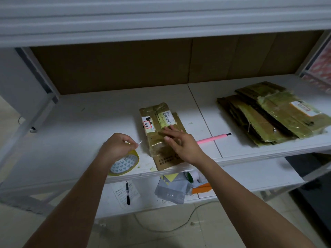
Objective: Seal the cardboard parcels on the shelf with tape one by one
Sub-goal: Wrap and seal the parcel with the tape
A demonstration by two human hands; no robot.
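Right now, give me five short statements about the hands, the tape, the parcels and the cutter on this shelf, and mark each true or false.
1. The left hand grips the yellowish roll of clear tape. True.
2. The right hand holds the pink utility knife. False: the knife lies on the white shelf board beside that hand, which rests flat on the tape-wrapped brown cardboard parcel.
3. The parcel under the right hand lies at the shelf's front edge. True.
4. The stack of flattened tape-covered cardboard parcels lies left of the tape roll. False: it lies far to the right.
5. A black pen lies on the lower shelf. True.
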